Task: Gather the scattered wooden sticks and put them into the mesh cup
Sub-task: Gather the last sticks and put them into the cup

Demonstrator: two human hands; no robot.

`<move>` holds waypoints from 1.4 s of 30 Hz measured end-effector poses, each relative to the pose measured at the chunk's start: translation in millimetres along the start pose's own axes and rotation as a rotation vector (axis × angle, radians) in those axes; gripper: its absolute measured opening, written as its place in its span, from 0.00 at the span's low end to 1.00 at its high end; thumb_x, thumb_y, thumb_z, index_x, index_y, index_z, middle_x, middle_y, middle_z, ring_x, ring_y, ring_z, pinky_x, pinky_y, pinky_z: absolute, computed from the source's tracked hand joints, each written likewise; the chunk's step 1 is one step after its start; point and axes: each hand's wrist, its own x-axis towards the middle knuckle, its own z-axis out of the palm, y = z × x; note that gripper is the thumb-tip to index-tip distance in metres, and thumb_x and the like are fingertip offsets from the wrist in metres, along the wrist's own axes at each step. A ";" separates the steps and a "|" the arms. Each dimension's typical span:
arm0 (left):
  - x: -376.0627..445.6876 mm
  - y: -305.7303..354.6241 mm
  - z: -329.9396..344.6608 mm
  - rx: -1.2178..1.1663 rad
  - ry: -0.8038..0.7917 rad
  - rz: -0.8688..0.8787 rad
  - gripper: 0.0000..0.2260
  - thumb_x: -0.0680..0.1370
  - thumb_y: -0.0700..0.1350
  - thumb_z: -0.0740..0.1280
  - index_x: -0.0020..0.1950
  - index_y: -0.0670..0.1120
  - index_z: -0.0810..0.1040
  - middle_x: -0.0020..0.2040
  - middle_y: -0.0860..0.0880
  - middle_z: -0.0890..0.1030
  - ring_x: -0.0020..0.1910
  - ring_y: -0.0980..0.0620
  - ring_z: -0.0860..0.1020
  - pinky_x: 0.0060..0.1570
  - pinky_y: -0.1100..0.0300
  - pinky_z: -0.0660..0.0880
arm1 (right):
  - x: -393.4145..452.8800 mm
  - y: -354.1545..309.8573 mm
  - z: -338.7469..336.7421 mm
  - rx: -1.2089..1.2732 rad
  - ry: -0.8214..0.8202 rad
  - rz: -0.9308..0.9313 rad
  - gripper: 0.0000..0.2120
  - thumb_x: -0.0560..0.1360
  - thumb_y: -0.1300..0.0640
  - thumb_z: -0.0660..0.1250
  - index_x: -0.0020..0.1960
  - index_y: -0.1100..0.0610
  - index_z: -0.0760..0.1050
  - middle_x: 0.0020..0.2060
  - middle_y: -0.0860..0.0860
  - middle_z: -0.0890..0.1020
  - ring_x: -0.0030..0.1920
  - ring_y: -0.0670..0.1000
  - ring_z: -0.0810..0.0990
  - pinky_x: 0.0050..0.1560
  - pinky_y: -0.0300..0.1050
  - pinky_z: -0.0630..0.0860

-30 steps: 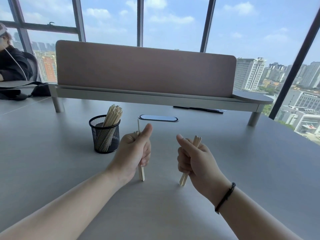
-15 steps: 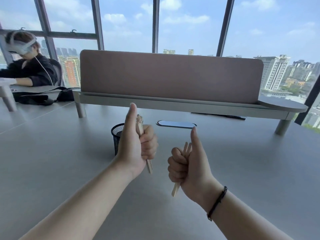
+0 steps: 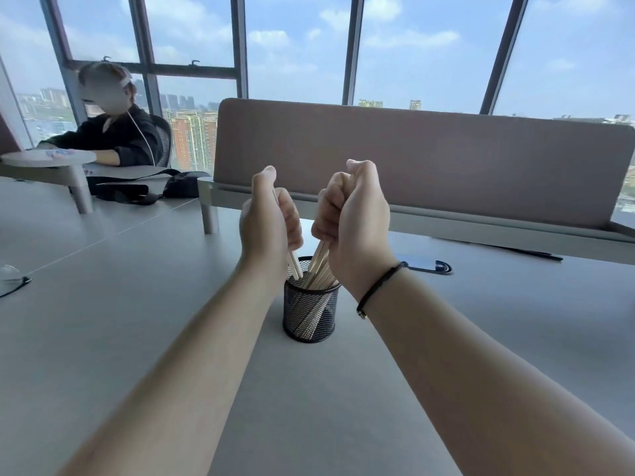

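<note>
In the middle of the frame a black mesh cup [image 3: 311, 312] stands on the grey table [image 3: 103, 338]. Many wooden sticks [image 3: 318, 280] are already inside it and lean to the right, their tops a little above the rim.

Both hands are directly above the cup. The left hand [image 3: 266, 221] has its fingers curled around a few sticks, with the thumb pointing up; these sticks come out below the fist and their lower ends reach the left part of the cup's rim. The right hand [image 3: 354, 218] is also closed as a fist around a small bundle of sticks, which come out under the fingers and point down into the cup's opening. On the right wrist is a black bracelet [image 3: 376, 290].

Behind the right wrist a dark phone [image 3: 427, 266] lies flat on the table. Further back stands a brown divider panel [image 3: 412, 159]. In the upper left of the frame another person [image 3: 113, 132] in dark clothes sits at a neighbouring desk, in front of large windows [image 3: 295, 46].
</note>
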 end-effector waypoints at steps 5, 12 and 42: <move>10.1 -39.4 -4.9 0.281 -0.020 0.060 0.23 0.78 0.55 0.59 0.27 0.44 0.61 0.26 0.48 0.63 0.26 0.49 0.62 0.30 0.57 0.61 | 15.9 39.0 -6.4 -0.264 0.097 -0.134 0.21 0.82 0.55 0.56 0.30 0.55 0.66 0.23 0.48 0.65 0.25 0.50 0.63 0.31 0.46 0.64; 22.1 -54.8 -16.2 0.538 -0.041 0.149 0.14 0.76 0.47 0.58 0.34 0.47 0.76 0.34 0.53 0.79 0.40 0.48 0.77 0.44 0.50 0.74 | 21.2 37.2 -32.8 -0.896 -0.013 -0.432 0.16 0.81 0.65 0.56 0.56 0.58 0.81 0.41 0.48 0.82 0.44 0.47 0.79 0.47 0.40 0.76; -21.5 -43.1 -28.5 0.957 -0.526 0.065 0.48 0.65 0.82 0.34 0.77 0.59 0.60 0.71 0.56 0.75 0.71 0.50 0.72 0.70 0.43 0.66 | -11.4 45.0 -58.9 -0.805 -0.263 0.034 0.35 0.77 0.32 0.54 0.80 0.45 0.54 0.76 0.46 0.64 0.76 0.48 0.63 0.75 0.53 0.61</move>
